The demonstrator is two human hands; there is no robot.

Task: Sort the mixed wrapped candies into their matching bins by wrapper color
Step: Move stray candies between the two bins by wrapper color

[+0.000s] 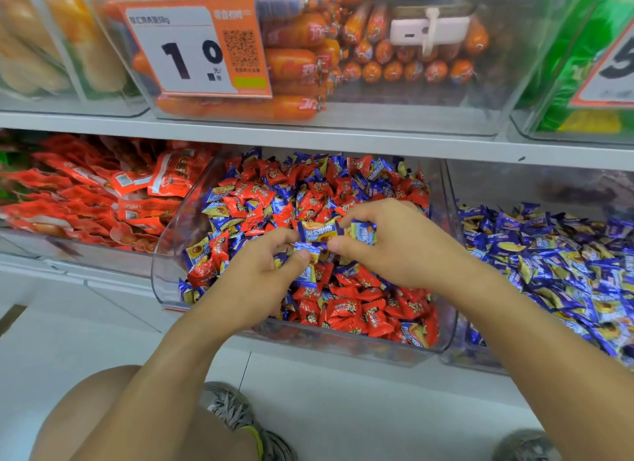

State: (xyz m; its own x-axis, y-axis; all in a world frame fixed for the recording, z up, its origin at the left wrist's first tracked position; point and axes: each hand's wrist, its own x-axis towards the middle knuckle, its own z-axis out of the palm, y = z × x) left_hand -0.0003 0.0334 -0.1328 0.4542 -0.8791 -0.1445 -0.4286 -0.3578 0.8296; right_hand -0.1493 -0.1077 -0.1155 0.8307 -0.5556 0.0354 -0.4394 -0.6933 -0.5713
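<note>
A clear middle bin (164, 254) holds a mix of red and blue wrapped candies. Both hands hover over its centre. My right hand (394, 244) grips several blue candies, one blue-and-yellow candy (319, 230) sticking out between thumb and forefinger. My left hand (264, 272) pinches a blue candy (307, 249) just below it, fingertips nearly touching the right thumb. To the right, a second clear bin (453, 200) holds only blue candies (555, 254).
A bin of red snack packets (103, 193) sits to the left. The shelf above carries bins of orange sausages (298, 62) with a price tag (195, 48). White floor, my knee and shoes (233, 412) lie below.
</note>
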